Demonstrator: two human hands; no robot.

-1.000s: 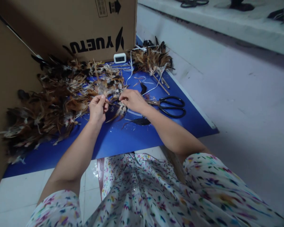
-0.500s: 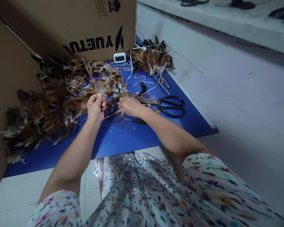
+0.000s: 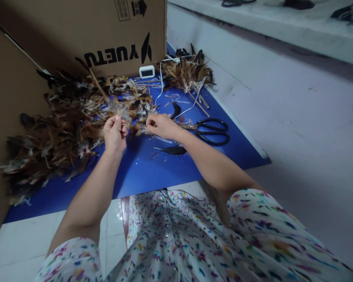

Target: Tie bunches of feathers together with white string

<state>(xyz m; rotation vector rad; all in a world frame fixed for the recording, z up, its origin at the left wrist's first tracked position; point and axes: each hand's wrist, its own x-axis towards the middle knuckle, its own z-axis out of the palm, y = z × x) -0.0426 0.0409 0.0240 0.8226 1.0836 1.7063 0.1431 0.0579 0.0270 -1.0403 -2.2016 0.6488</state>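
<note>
My left hand pinches the base of a feather, whose brown tip points up and away to the left. To its right, my right hand has its fingertips closed on a small tuft of brown and whitish feathers. Loose brown, black and white feathers cover the left part of the blue table. Just right of my right hand lie black-handled scissors, blades partly hidden behind that hand. A dark feather rests on the table below my wrist.
A large cardboard box stands at the back. In front of it sits a small white digital clock. A bundle of feathers on sticks with white string lies at the back right, by the wall.
My left hand has drifted slightly left with its feather, which now leans further left. The right hand has shifted a little, and the tuft by its fingertips has changed position.
</note>
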